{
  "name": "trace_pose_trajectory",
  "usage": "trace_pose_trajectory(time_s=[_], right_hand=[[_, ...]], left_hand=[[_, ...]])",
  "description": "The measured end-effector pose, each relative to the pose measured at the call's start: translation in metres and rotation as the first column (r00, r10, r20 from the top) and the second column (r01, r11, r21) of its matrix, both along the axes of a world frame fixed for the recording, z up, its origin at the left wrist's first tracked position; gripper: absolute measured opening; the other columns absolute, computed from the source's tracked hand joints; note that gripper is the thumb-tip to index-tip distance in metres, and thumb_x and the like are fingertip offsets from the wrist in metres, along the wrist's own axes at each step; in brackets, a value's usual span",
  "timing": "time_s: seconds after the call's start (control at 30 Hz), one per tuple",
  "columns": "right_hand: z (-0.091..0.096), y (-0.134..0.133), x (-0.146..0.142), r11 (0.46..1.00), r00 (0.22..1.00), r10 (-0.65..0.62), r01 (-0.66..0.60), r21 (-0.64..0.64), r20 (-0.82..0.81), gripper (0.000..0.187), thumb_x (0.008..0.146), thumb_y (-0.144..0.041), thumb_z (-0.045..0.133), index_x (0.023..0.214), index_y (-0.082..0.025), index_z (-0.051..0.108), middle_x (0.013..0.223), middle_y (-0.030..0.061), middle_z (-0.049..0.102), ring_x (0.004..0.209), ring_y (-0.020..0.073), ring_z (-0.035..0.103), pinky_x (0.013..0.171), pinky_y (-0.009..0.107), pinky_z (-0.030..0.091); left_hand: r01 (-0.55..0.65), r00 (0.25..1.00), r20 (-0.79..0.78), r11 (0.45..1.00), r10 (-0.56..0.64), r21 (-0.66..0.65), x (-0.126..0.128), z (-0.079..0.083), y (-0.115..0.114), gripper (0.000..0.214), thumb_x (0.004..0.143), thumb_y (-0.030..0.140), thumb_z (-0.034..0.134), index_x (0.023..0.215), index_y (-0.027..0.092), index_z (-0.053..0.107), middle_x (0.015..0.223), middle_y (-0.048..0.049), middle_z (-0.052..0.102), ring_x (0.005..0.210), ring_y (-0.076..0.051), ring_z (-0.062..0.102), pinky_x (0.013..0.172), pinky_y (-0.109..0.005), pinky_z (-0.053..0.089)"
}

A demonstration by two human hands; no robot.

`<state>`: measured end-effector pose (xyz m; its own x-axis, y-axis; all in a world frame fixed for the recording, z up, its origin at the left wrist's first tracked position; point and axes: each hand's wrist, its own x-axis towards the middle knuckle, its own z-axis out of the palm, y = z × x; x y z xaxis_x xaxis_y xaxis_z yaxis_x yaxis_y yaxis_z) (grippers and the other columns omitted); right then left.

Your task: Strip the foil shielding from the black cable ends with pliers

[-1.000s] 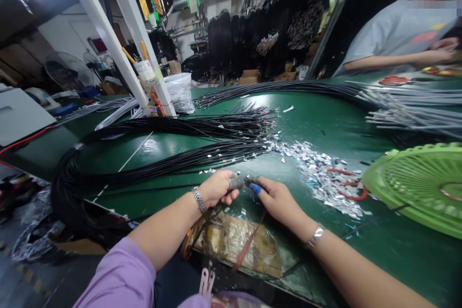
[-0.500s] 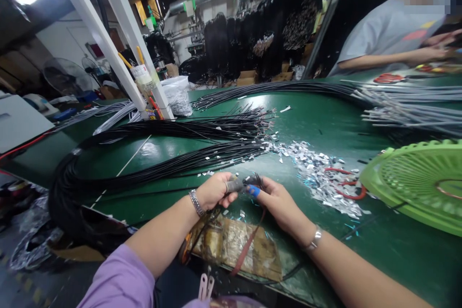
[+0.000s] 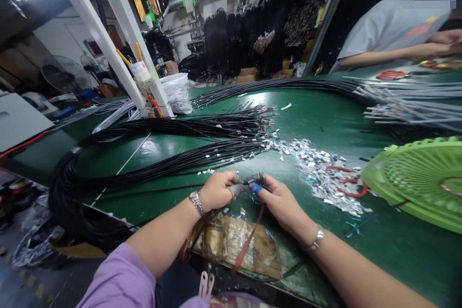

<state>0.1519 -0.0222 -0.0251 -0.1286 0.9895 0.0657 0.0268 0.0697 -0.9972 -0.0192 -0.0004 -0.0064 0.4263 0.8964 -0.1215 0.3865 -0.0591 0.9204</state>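
Slight L hand (image 3: 216, 191) shift, blk cable (image 3: 247, 182) btwn hands (image 3: 278, 198)

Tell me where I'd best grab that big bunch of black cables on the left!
Probably at the curved bend, wrapping around the black cables from above and from the picture's left. There the strands lie packed together in one thick bundle. At the right, the loose ends fan apart with thin wires showing, so a grip there would likely miss some.

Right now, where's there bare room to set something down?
Mostly bare tabletop shows between the black cables' ends and the grey cables; another patch lies between the right forearm and the green slatted object. Scraps crowd the space left of that object.
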Motion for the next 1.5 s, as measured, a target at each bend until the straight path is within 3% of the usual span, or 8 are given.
trace_pose_trajectory(time_s=[0.13, 0.23, 0.37, 0.47, 0.57, 0.73, 0.87, 1.5], right_hand=[[0.0, 0.001, 0.002, 0.997, 0.997, 0.078, -0.078, 0.025, -0.007, 0.031, 0.073, -0.05, 0.066, 0.071, -0.02, 0.059, 0.068, -0.0003, 0.061, 0.064, 0.0158, 0.052, 0.062, 0.028, 0.043], [0.004, 0.0, 0.002, 0.99, 0.991, 0.131, -0.131, 0.042, 0.016, 0.031, 0.072, -0.051, 0.067, 0.069, -0.02, 0.059, 0.071, 0.0011, 0.063, 0.068, 0.0171, 0.053, 0.065, 0.029, 0.044], [0.003, 0.001, 0.003, 0.997, 0.997, 0.078, -0.078, 0.007, 0.013, 0.032, 0.072, -0.052, 0.065, 0.071, -0.021, 0.059, 0.067, 0.0001, 0.06, 0.061, 0.0154, 0.05, 0.056, 0.027, 0.041], [0.001, 0.002, 0.005, 0.997, 0.999, 0.027, -0.03, -0.077, -0.033, 0.029, 0.073, -0.048, 0.062, 0.08, -0.02, 0.061, 0.056, -0.004, 0.051, 0.049, 0.0118, 0.04, 0.047, 0.025, 0.034], [0.002, 0.001, 0.008, 0.992, 0.997, 0.017, -0.027, -0.126, -0.08, 0.025, 0.072, -0.04, 0.062, 0.085, -0.019, 0.062, 0.053, -0.0054, 0.049, 0.047, 0.0112, 0.041, 0.046, 0.024, 0.034], [0.006, 0.002, 0.012, 0.99, 0.991, 0.096, -0.106, -0.097, -0.097, 0.031, 0.066, -0.037, 0.068, 0.091, -0.02, 0.062, 0.082, 0.0039, 0.069, 0.074, 0.019, 0.063, 0.065, 0.03, 0.05], [0.003, 0.005, 0.012, 0.99, 0.989, 0.131, -0.134, -0.05, -0.061, 0.039, 0.064, -0.042, 0.074, 0.093, -0.02, 0.06, 0.088, 0.0067, 0.071, 0.09, 0.0243, 0.066, 0.082, 0.037, 0.051], [-0.002, 0.002, 0.008, 0.996, 0.992, 0.065, -0.071, 0.054, 0.104, 0.03, 0.069, -0.048, 0.07, 0.078, -0.02, 0.063, 0.075, 0.0028, 0.069, 0.069, 0.0189, 0.062, 0.065, 0.031, 0.05]], left_hand=[[0.128, 0.989, 0.105, 0.964, -0.106, -0.231, -0.002, 0.004, 0.002, 0.044, 0.066, 0.056, 0.067, 0.071, 0.017, 0.049, 0.048, 0.0057, 0.051, 0.033, -0.005, 0.039, 0.035, -0.017, 0.028], [0.206, 0.977, 0.116, 0.936, -0.18, -0.284, -0.006, 0.003, 0.005, 0.045, 0.065, 0.056, 0.069, 0.071, 0.016, 0.05, 0.048, 0.0054, 0.05, 0.033, -0.005, 0.039, 0.037, -0.017, 0.03], [0.208, 0.977, -0.048, 0.978, -0.208, -0.005, -0.01, 0.0, 0.006, 0.024, 0.073, 0.039, 0.066, 0.073, 0.015, 0.059, 0.055, 0.0024, 0.054, 0.047, -0.007, 0.045, 0.049, -0.019, 0.036], [0.191, 0.969, -0.209, 0.939, -0.134, 0.287, -0.011, 0.002, 0.002, 0.014, 0.076, 0.029, 0.063, 0.072, 0.015, 0.063, 0.063, 0.001, 0.058, 0.058, -0.009, 0.047, 0.057, -0.02, 0.035], [0.139, 0.946, -0.325, 0.916, -0.011, 0.375, -0.011, 0.007, -0.001, 0.012, 0.077, 0.027, 0.062, 0.074, 0.016, 0.065, 0.06, 0.0019, 0.055, 0.056, -0.009, 0.043, 0.055, -0.021, 0.031], [0.139, 0.919, -0.393, 0.899, 0.039, 0.415, -0.01, 0.011, -0.005, 0.01, 0.076, 0.025, 0.061, 0.075, 0.016, 0.066, 0.061, 0.0014, 0.057, 0.056, -0.01, 0.044, 0.055, -0.021, 0.029], [0.163, 0.9, -0.436, 0.909, 0.022, 0.384, -0.008, 0.013, -0.006, 0.01, 0.077, 0.025, 0.061, 0.075, 0.017, 0.066, 0.06, 0.0015, 0.057, 0.054, -0.01, 0.044, 0.054, -0.022, 0.029], [0.412, 0.79, -0.603, 0.827, -0.114, 0.383, -0.004, 0.014, -0.008, 0.009, 0.071, 0.02, 0.061, 0.063, 0.02, 0.06, 0.056, 0.0009, 0.057, 0.054, -0.013, 0.049, 0.052, -0.025, 0.026]])
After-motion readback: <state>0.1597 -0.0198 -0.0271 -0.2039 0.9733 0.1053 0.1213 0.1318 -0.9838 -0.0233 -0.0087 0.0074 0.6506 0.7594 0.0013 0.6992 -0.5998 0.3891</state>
